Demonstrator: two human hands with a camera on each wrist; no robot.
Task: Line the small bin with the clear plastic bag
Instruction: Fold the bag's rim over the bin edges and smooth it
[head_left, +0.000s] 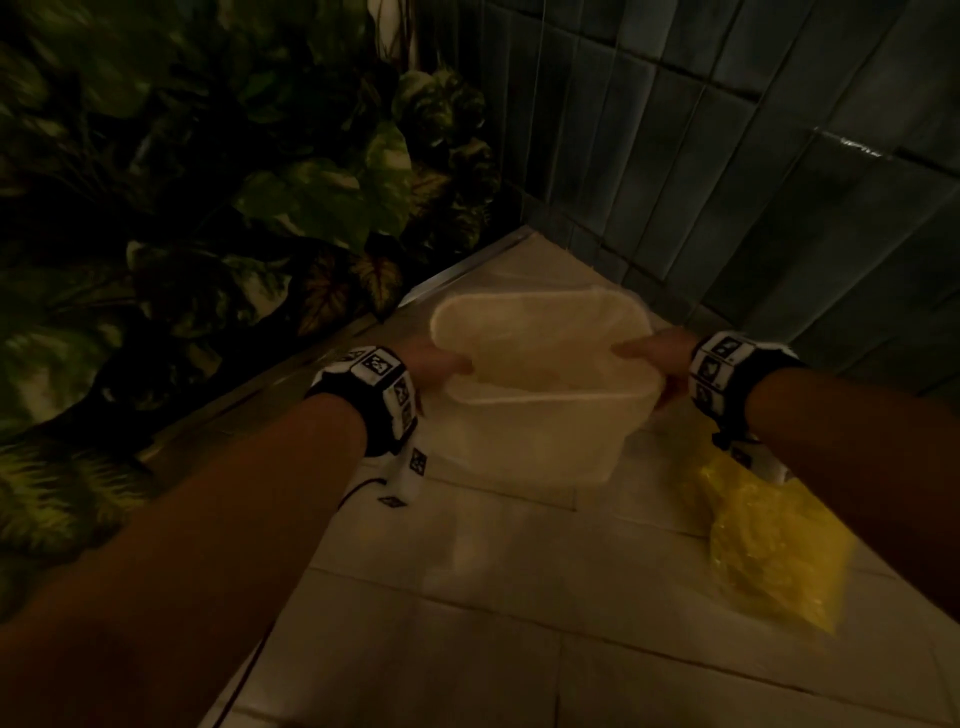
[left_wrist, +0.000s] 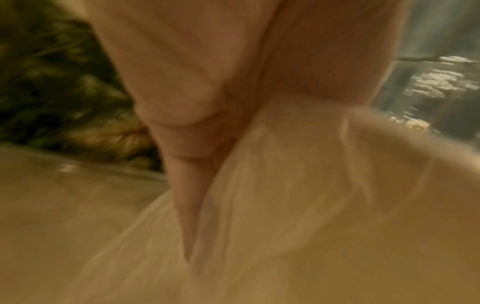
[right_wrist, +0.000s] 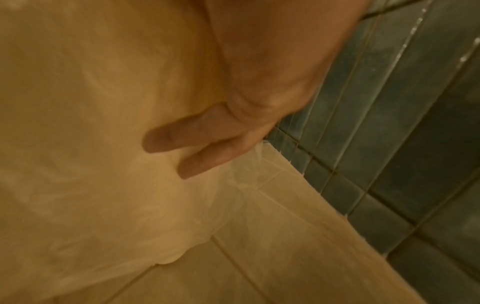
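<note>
Left hand (head_left: 434, 364) and right hand (head_left: 657, 358) each grip an opposite side of the clear plastic bag (head_left: 540, 332), whose mouth is stretched over the small bin (head_left: 535, 441), which stands on the tiled floor (head_left: 467, 649) beside a yellow bag (head_left: 769, 545).

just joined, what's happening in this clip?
A person is lining a small bin in a tiled corner beside a leafy plant. The left hand and right hand each grip one side of the rim, with the clear plastic bag draped over it. A yellow bag lies on the floor nearby.
</note>
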